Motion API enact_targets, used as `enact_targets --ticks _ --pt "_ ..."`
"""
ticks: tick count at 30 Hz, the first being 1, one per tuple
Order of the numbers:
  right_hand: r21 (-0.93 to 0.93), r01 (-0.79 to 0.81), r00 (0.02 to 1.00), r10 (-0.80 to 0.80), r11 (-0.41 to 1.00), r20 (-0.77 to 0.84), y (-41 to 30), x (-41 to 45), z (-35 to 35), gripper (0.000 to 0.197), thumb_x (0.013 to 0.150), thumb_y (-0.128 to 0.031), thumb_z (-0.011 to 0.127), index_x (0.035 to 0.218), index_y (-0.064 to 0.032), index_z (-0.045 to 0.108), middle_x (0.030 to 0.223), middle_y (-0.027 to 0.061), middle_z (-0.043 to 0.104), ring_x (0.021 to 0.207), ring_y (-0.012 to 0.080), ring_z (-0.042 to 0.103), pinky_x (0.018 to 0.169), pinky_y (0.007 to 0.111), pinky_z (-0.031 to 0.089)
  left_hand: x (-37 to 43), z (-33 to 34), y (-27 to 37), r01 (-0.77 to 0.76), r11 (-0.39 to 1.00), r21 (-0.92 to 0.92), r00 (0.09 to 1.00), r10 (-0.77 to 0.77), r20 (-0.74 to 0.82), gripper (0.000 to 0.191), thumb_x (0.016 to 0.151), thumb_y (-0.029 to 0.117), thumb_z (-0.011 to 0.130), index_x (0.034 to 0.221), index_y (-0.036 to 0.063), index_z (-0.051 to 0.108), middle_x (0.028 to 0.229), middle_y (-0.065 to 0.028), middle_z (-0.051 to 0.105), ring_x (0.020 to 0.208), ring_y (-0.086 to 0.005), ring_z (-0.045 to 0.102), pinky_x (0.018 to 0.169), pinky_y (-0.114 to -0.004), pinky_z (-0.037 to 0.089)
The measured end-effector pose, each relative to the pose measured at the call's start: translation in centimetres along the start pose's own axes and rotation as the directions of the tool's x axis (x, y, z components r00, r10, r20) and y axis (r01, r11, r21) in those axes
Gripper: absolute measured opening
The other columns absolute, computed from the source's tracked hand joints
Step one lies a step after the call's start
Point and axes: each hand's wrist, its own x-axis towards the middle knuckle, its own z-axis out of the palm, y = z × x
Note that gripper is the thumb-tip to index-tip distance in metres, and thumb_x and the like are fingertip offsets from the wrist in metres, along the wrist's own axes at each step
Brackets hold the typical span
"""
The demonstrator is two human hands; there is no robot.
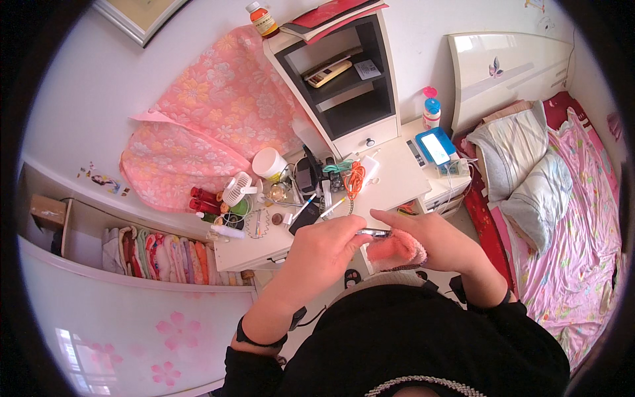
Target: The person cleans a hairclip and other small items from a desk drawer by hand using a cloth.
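Note:
In front of my body, my left hand (322, 250) pinches a small, shiny dark object (373, 232) between thumb and fingers. What that object is cannot be made out. My right hand (436, 238) grips a fluffy coral-pink cloth (392, 253), which hangs folded below its fingers. The shiny object's right end meets the top of the cloth. Beyond both hands stands a white desk (392, 171) covered with many small items. A dark flat object (305, 218) lies on the desk past my left hand.
Orange cable (354, 181), a white fan (239, 188) and a white tub (269, 164) crowd the desk. Right of it, a lit phone (435, 149) rests on a blue box beside the bed (565, 248). Folded clothes (163, 255) fill an open compartment at left.

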Motion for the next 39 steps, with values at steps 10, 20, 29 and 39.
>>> enact_targets --ticks 10,20,29,39 --pt "0.052 0.071 0.997 -0.072 0.996 0.021 -0.9 0.4 0.0 0.084 0.070 -0.022 0.072 0.143 -0.0129 0.033 0.085 0.0203 0.063 0.074 0.0398 0.061 0.066 0.042 0.048 0.1 0.4 0.1 -0.179 0.979 0.097 0.984 0.178 0.015 0.020 0.078 0.015 0.069 0.092 0.0068 0.057 0.075 -0.0101 0.059 0.065 -0.0290 0.060 0.054 -0.036 0.046" --pt "0.159 0.020 0.998 -0.028 0.987 0.047 0.4 -0.3 -1.6 0.097 0.053 -0.005 0.076 0.141 -0.0117 0.037 0.096 0.0155 0.066 0.084 0.0345 0.064 0.077 0.036 0.050 -0.6 -1.7 -0.1 0.133 0.988 -0.077 0.991 -0.133 0.011 0.018 0.087 0.018 0.065 0.089 0.0002 0.061 0.067 -0.0086 0.059 0.057 -0.0162 0.055 0.053 -0.027 0.042" --pt "0.020 0.116 0.993 -0.116 0.993 -0.015 0.9 -0.2 -1.0 0.081 0.059 -0.011 0.077 0.134 -0.0109 0.047 0.099 0.0157 0.066 0.085 0.0348 0.064 0.076 0.037 0.050 -0.5 -1.3 -0.2 0.182 0.972 -0.146 0.982 -0.173 0.076 0.014 0.090 0.016 0.060 0.091 0.0027 0.058 0.062 -0.0063 0.056 0.055 -0.0141 0.054 0.052 -0.027 0.041" --pt "0.008 0.136 0.987 -0.135 0.991 -0.083 -0.7 0.5 -0.3 0.079 0.059 -0.014 0.075 0.133 -0.0111 0.049 0.087 0.0134 0.066 0.077 0.0329 0.064 0.070 0.038 0.049 -0.2 -0.6 0.6 0.016 0.997 -0.080 0.998 -0.011 0.067 0.019 0.087 0.015 0.062 0.098 0.0030 0.054 0.072 -0.0152 0.059 0.064 -0.0322 0.059 0.056 -0.035 0.046"
